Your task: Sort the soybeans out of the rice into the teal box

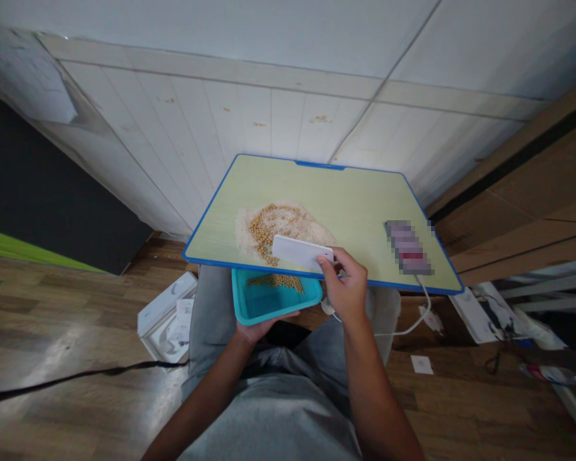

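Note:
My left hand [264, 326] holds a teal plastic container [264, 307] from beneath, just under the near edge of a pale green board with a blue rim [355, 192]. Soybeans [281, 280] lie along the far side inside it. In my right hand [348, 282] is a flat white rectangular piece [300, 251], gripped at its right end between thumb and fingers. Its left end reaches over a spread of white rice grains [312, 224] mixed with more soybeans [259, 227] on the board. The underside fingers of my left hand are mostly hidden by the container.
On the board's right side lies a pixelated phone-like object [408, 246] with a white cable [427, 298] hanging over the edge. An open white box [168, 320] sits on the floor at left. Cardboard [518, 198] stands at right, and a panelled wall [249, 115] is behind the board.

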The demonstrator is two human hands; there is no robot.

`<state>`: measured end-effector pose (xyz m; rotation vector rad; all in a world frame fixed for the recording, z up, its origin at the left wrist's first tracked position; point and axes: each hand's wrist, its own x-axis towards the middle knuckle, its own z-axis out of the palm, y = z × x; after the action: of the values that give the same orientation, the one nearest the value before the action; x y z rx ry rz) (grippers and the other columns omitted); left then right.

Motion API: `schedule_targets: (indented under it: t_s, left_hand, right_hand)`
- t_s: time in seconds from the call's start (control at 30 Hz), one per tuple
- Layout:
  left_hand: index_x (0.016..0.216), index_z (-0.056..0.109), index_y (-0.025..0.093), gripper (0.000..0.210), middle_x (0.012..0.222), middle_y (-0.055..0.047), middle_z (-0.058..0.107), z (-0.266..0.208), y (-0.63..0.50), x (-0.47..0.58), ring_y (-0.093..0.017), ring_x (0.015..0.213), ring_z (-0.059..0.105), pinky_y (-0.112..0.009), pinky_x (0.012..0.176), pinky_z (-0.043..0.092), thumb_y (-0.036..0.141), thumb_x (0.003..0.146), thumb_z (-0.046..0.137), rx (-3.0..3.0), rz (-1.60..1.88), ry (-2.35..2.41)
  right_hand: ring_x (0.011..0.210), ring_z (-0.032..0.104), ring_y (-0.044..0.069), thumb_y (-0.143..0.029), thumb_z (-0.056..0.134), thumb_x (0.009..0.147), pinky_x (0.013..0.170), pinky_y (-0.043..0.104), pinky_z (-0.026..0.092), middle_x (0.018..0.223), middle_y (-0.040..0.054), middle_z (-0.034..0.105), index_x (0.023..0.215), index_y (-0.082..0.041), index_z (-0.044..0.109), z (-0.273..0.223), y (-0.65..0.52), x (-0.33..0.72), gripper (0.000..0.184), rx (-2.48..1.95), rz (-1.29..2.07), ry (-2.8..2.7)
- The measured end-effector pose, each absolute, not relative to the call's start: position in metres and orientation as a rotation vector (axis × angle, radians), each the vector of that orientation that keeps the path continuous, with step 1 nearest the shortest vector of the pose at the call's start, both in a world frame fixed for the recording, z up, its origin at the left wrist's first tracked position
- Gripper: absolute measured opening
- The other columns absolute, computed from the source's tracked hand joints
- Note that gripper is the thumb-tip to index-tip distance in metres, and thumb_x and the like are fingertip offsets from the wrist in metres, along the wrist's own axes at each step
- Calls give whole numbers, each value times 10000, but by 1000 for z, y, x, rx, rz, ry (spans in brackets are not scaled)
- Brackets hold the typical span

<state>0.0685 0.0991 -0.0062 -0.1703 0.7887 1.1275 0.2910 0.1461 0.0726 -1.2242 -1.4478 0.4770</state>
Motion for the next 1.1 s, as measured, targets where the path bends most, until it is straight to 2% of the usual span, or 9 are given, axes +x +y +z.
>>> schedule_targets:
  t_s: [0.1, 0.27, 0.37, 0.6, 0.73, 0.83, 0.93, 1.03, 1.1]
  left_hand:
    - [1529, 898, 290, 822, 1826, -171, 810, -8, 100, 68, -584, 1802, 647, -940, 1304, 638, 847, 1275, 351, -152, 1122, 793]
    - [1572, 892, 332, 675, 1749, -180, 863, -12, 100, 68, -590, 1801, 646, -959, 1365, 574, 829, 1153, 710, -133, 1109, 799]
    - [1538, 900, 354, 656, 1743, -172, 867, -12, 99, 67, -588, 1816, 629, -961, 1372, 565, 821, 1083, 823, -96, 1107, 791]
    - [1575, 880, 371, 652, 1722, -140, 886, -9, 99, 65, -567, 1791, 665, -928, 1411, 545, 827, 1123, 768, -108, 1101, 791]
    - [1581, 871, 329, 732, 1778, -166, 848, -3, 101, 67, -566, 1807, 647, -923, 1387, 570, 852, 1241, 487, -149, 1117, 806]
    - [1632, 839, 332, 824, 1798, -159, 836, 2, 101, 69, -540, 1836, 622, -869, 1398, 588, 849, 1275, 305, -194, 1110, 819]
    - [1717, 799, 384, 741, 1783, -134, 850, 5, 101, 69, -519, 1833, 634, -837, 1396, 610, 845, 1254, 450, -213, 1094, 816]
    - [1743, 804, 368, 723, 1732, -197, 869, 5, 101, 70, -582, 1786, 667, -950, 1385, 560, 805, 1172, 725, -226, 1120, 824]
    - [1738, 812, 344, 729, 1710, -230, 875, 5, 101, 71, -615, 1750, 692, -1020, 1371, 519, 789, 1163, 757, -232, 1142, 827]
  right_hand:
    - [721, 623, 220, -438, 802, 1107, 716, 346, 520, 833, 5, 776, 1036, -268, 907, 74, 145, 290, 212, -1206, 490, -1452]
    - [719, 613, 219, -447, 803, 1100, 708, 342, 522, 822, 1, 762, 1022, -268, 903, 77, 143, 290, 220, -1205, 497, -1442]
    - [726, 613, 221, -448, 801, 1101, 712, 343, 528, 824, 3, 762, 1013, -268, 898, 77, 143, 290, 222, -1210, 504, -1443]
    - [732, 620, 219, -452, 807, 1098, 711, 339, 535, 840, 7, 783, 1031, -264, 899, 80, 141, 290, 220, -1204, 523, -1443]
    - [720, 628, 216, -439, 812, 1088, 709, 340, 534, 833, 4, 787, 1021, -264, 904, 82, 140, 290, 209, -1196, 526, -1447]
    - [719, 630, 217, -453, 814, 1089, 718, 345, 547, 834, 4, 781, 1016, -268, 899, 83, 139, 290, 217, -1203, 534, -1458]
    - [728, 629, 222, -475, 805, 1096, 729, 349, 565, 833, 8, 772, 1014, -271, 897, 83, 139, 289, 239, -1215, 548, -1472]
    - [741, 639, 227, -479, 802, 1094, 744, 350, 582, 842, 11, 777, 1029, -272, 905, 83, 138, 289, 241, -1209, 563, -1480]
    - [756, 655, 233, -476, 804, 1093, 763, 356, 598, 847, 14, 781, 1031, -274, 908, 84, 138, 289, 235, -1198, 579, -1489]
